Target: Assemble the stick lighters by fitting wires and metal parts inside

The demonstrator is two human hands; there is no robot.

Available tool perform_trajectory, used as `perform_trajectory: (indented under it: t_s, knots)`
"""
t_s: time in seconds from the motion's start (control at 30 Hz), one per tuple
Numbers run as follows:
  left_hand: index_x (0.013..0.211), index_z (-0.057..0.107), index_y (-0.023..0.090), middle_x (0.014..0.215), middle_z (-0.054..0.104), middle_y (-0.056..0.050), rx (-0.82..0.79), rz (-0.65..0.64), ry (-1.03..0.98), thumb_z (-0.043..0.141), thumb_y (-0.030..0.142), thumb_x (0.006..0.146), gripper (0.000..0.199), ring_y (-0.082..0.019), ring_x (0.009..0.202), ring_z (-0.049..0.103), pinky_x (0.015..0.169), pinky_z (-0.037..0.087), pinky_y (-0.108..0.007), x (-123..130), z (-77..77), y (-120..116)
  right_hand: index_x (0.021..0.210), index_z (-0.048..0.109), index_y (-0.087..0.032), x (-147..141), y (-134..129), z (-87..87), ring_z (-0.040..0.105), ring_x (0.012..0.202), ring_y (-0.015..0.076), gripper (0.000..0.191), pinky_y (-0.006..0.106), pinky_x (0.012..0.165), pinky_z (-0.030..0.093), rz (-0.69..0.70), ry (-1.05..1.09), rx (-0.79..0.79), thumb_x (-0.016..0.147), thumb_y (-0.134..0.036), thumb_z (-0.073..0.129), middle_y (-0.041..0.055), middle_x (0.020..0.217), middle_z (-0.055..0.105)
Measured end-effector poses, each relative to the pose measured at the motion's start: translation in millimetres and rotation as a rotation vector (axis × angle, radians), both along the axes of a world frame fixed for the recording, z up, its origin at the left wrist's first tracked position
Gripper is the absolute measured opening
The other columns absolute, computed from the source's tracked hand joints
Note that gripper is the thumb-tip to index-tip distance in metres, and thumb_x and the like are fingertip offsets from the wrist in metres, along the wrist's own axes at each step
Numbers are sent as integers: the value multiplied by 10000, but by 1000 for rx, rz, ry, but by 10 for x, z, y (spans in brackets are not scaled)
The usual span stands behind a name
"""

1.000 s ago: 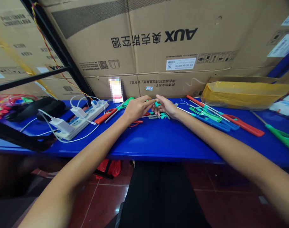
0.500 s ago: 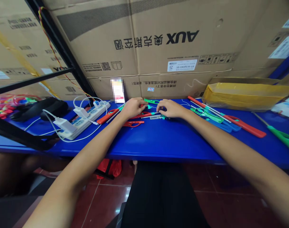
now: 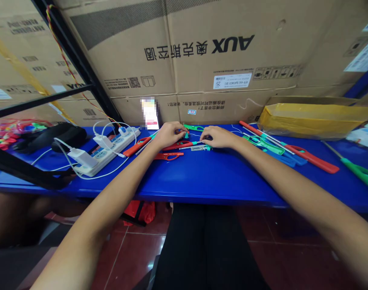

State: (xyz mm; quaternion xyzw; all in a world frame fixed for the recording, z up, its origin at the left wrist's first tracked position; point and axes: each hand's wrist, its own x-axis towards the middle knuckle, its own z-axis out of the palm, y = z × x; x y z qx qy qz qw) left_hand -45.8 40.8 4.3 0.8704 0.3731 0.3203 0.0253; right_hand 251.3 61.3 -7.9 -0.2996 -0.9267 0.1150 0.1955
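My left hand is over the blue table, its fingers closed in a pinch on a small red and green part. A thin white wire runs from near that part towards my right hand. The right fingers are pinched together, and what lies between them is too small to make out. Just below both hands are a red long-necked lighter, a small clear piece with a green end and a red lighter casing half. Behind them lies a green casing piece.
At left stand a white power strip with chargers and a lit phone. Red, green and blue lighter parts lie at right, beside a yellow-taped carton. A large cardboard box backs the table. A black frame crosses at left.
The fingers of my left hand have shifted slightly around the small red and green part. My right hand stays nearly where it was, still pinched.
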Motion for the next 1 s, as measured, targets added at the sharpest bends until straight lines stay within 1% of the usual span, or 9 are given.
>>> perform_trajectory:
  t_s: [0.1,0.17,0.3,0.5,0.67,0.73,0.83,0.93,1.0]
  knots:
    - [1050,876,267,1040,847,-68,-14,-10,-26,683,308,977,210,-221,888,758,837,586,-359,4,-11,0,961,867,-270,6,10,-2,705,913,289,154,472,888,558,4,18,-31,891,-262,730,107,1025,788]
    - [1049,875,268,1041,846,-70,-18,-15,-34,678,314,981,213,-221,887,757,841,590,-364,10,-12,-6,971,870,-272,10,13,1,705,920,286,167,466,883,556,13,7,-28,899,-259,719,108,1030,784]
    - [1032,868,245,997,839,-82,20,24,-39,663,340,993,229,-229,854,747,803,585,-368,-14,8,8,951,865,-275,10,10,14,695,924,278,159,462,891,550,12,-13,-20,911,-246,714,103,1014,775]
    - [945,866,237,923,835,-85,76,113,-25,663,319,950,219,-228,786,725,740,558,-362,-189,-9,142,930,857,-272,5,6,24,682,901,269,136,457,894,539,23,-6,-31,925,-263,721,99,994,768]
    - [899,875,244,872,837,-75,-8,76,-27,684,296,886,199,-230,747,715,696,560,-362,-322,-43,232,949,854,-268,-12,6,14,684,972,297,181,489,961,534,22,-27,11,974,-270,675,103,1004,795]
    - [930,884,249,893,844,-77,-40,45,-10,689,315,891,209,-236,782,728,721,575,-367,-324,-30,219,969,857,-265,-18,1,10,678,1004,309,202,502,995,527,22,-38,32,992,-276,656,104,1016,807]
    - [986,890,266,948,847,-82,-45,-4,23,701,361,922,221,-246,857,739,789,588,-388,-265,0,153,974,857,-258,-27,-16,9,659,1007,323,197,513,986,521,11,-30,46,994,-276,661,110,1000,814]
    - [993,883,288,978,837,-83,-32,-44,77,762,374,913,169,-262,907,734,861,584,-419,-169,5,80,947,855,-260,-38,-45,17,643,999,329,206,511,961,514,-11,-10,58,996,-279,656,114,959,800]
    - [955,869,284,968,820,-80,-33,-49,102,795,336,888,112,-270,916,730,894,580,-434,-114,-7,53,935,852,-261,-49,-72,31,638,997,333,213,515,956,509,-30,12,64,1000,-292,651,117,943,785]
